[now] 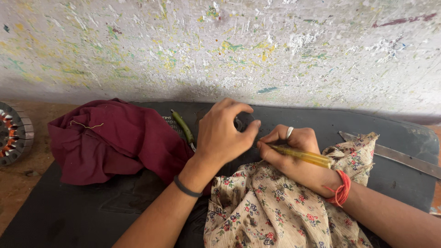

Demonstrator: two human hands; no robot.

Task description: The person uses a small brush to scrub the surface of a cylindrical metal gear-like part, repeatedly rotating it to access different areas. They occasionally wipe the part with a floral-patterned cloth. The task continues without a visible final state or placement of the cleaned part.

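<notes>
Screwdriver (pixel 303 156), with a clear yellow handle, lies across the right hand (pixel 294 154), whose grip is clamped around it; its tip end points left toward the left hand (pixel 223 133) and is hidden behind the fingers. It sits over the middle of the worktop, just above the floral cloth.

Largest of all is the wall (pixel 220 46) behind, white and speckled with green, yellow and red paint flecks. Below it lies the dark worktop (pixel 92 211), a black mat that carries everything else. A maroon cloth (pixel 110 142) is bunched on its left part, touching the left wrist. The floral cloth (pixel 266 206), cream with small red and blue flowers, is spread under the right forearm and hand. A flat metal blade (pixel 399 158) lies at the right edge, well apart from the hands. A round motor stator (pixel 14 133) with copper windings shows at the far left, off the mat. A green-handled tool (pixel 183 127) lies between the maroon cloth and the left hand.

The left hand arches over a small dark object (pixel 239 124) that is mostly hidden; thumb and fingers curl close, but I cannot tell whether they pinch it. A black band circles the left wrist, red thread the right, and a ring sits on a right finger.
</notes>
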